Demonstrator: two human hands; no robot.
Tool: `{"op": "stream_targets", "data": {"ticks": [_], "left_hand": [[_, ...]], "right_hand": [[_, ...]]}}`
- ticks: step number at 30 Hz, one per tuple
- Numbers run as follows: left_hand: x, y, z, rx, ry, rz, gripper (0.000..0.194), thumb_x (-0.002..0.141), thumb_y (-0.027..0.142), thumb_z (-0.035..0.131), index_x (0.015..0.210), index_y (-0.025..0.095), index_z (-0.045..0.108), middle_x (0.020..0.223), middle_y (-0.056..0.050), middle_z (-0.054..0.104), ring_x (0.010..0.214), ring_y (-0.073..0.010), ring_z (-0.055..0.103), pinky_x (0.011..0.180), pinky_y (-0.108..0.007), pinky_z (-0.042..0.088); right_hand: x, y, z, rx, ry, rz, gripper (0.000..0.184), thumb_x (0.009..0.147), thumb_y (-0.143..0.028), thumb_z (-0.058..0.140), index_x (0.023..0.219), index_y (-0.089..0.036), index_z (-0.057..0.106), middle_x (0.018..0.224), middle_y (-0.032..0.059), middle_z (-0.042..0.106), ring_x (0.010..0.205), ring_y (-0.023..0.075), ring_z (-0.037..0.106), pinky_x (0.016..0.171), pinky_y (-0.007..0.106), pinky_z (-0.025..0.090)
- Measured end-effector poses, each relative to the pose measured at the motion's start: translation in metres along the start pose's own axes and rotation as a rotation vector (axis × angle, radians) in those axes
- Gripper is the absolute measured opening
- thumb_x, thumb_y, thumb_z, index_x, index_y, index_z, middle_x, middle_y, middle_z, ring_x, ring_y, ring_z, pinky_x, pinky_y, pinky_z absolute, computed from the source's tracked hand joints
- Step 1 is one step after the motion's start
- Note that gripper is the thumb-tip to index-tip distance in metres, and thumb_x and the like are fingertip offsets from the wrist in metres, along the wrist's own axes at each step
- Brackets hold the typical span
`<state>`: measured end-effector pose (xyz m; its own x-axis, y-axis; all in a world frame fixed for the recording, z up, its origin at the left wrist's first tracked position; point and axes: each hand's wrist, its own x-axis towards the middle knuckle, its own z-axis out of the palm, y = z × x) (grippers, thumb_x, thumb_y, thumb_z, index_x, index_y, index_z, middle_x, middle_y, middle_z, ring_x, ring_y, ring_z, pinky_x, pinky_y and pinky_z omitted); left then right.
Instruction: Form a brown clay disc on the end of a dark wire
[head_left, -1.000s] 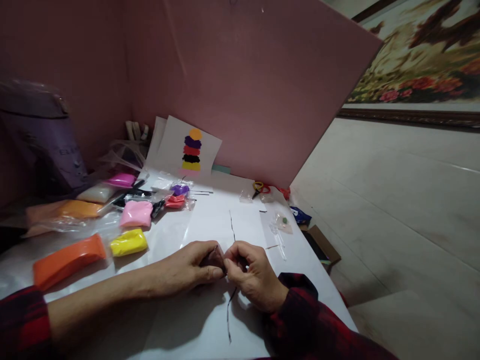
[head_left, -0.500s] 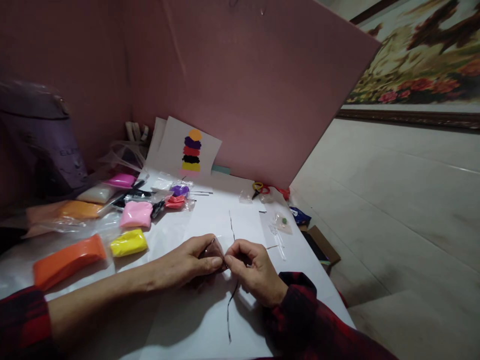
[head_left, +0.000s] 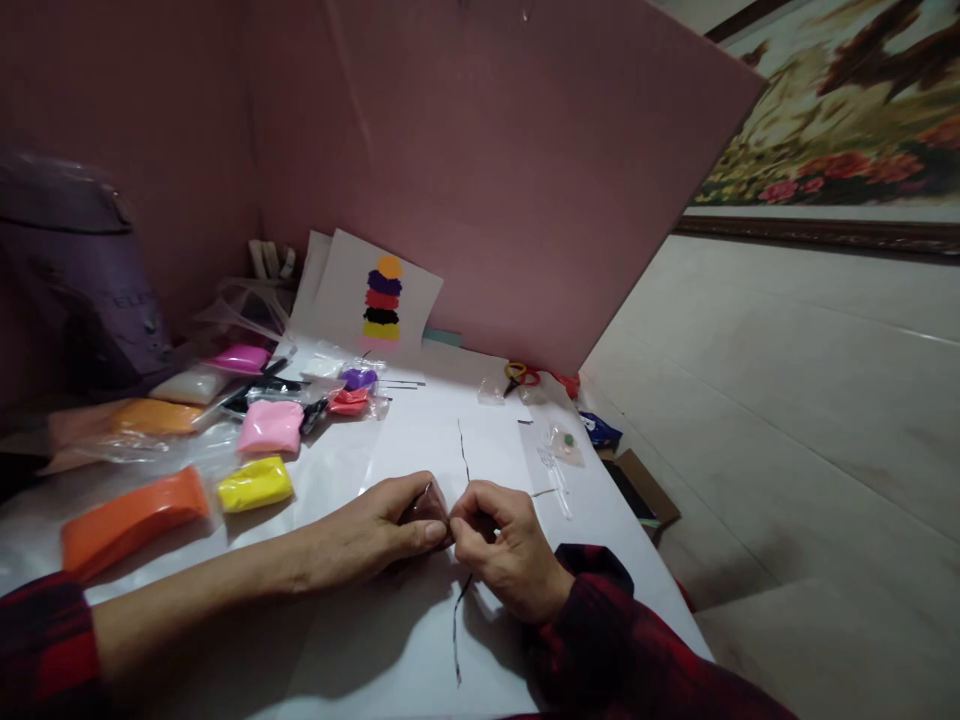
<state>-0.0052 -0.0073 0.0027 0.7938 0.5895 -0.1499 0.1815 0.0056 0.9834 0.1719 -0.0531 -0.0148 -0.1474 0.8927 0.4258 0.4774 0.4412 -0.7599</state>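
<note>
My left hand (head_left: pixel 367 535) and my right hand (head_left: pixel 506 545) meet over the white table sheet (head_left: pixel 420 440), near its front middle. Both pinch a small dark brown lump in clear wrap (head_left: pixel 427 510), the left thumb and fingers on its left side, the right fingertips on its right edge. A thin black strand (head_left: pixel 457 625) runs along the sheet under my hands. Both sleeves are red and black plaid.
Wrapped clay bars lie at the left: orange (head_left: pixel 131 515), yellow (head_left: pixel 253 484), pink (head_left: pixel 270 425), purple (head_left: pixel 358 378). A sheet with stacked colour blobs (head_left: pixel 382 298) leans on the pink board (head_left: pixel 487 170). Scissors (head_left: pixel 520 374) lie at the back; a cardboard box (head_left: pixel 637 490) sits off the right edge.
My hands shift only slightly while working the wrapped brown lump; it stays pinched between them in the same spot.
</note>
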Motion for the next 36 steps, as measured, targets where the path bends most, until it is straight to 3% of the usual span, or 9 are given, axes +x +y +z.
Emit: {"op": "stream_targets", "data": {"ticks": [3, 9, 12, 27, 36], "left_hand": [[0.0007, -0.0015, 0.0006, -0.049, -0.009, 0.007, 0.036, 0.082, 0.051, 0.06, 0.08, 0.018, 0.045, 0.062, 0.008, 0.043, 0.051, -0.0071, 0.038, 0.046, -0.021, 0.029], [0.0029, -0.0052, -0.0031, -0.092, 0.069, 0.007, 0.038, 0.082, 0.055, 0.057, 0.085, 0.018, 0.048, 0.063, 0.005, 0.055, 0.047, -0.0079, 0.045, 0.045, -0.021, 0.031], [0.0041, -0.0051, -0.0045, -0.09, 0.115, 0.008, 0.039, 0.08, 0.056, 0.058, 0.084, 0.019, 0.048, 0.062, 0.004, 0.056, 0.046, -0.0084, 0.046, 0.044, -0.021, 0.031], [0.0032, -0.0063, -0.0033, -0.068, 0.068, 0.061, 0.04, 0.08, 0.057, 0.059, 0.085, 0.018, 0.049, 0.064, 0.005, 0.053, 0.051, -0.0078, 0.044, 0.046, -0.02, 0.031], [0.0061, -0.0049, -0.0051, -0.065, 0.136, 0.051, 0.04, 0.08, 0.057, 0.058, 0.084, 0.017, 0.05, 0.064, 0.005, 0.054, 0.047, -0.0084, 0.047, 0.043, -0.021, 0.034]], "right_hand": [[0.0, -0.0016, -0.0009, 0.041, 0.011, 0.051, 0.014, 0.071, -0.015, 0.053, 0.058, -0.017, 0.049, 0.055, -0.0039, 0.044, 0.05, 0.008, 0.036, 0.047, 0.022, 0.029], [0.0011, -0.001, -0.007, 0.186, -0.007, 0.206, 0.023, 0.085, -0.031, 0.05, 0.069, -0.015, 0.058, 0.058, -0.003, 0.045, 0.054, 0.0096, 0.039, 0.051, 0.023, 0.033], [0.0011, -0.0012, -0.0065, 0.178, -0.002, 0.221, 0.021, 0.082, -0.031, 0.055, 0.067, -0.016, 0.055, 0.057, -0.0038, 0.044, 0.052, 0.0087, 0.038, 0.048, 0.022, 0.031], [0.002, -0.0045, -0.0035, 0.135, -0.012, 0.19, 0.015, 0.073, -0.021, 0.053, 0.059, -0.018, 0.049, 0.052, -0.0044, 0.042, 0.049, 0.0084, 0.035, 0.045, 0.021, 0.028], [0.0004, -0.0011, -0.0018, 0.063, 0.061, 0.082, 0.018, 0.074, -0.019, 0.054, 0.057, -0.018, 0.047, 0.054, -0.005, 0.039, 0.049, 0.0081, 0.034, 0.047, 0.022, 0.028]]}}
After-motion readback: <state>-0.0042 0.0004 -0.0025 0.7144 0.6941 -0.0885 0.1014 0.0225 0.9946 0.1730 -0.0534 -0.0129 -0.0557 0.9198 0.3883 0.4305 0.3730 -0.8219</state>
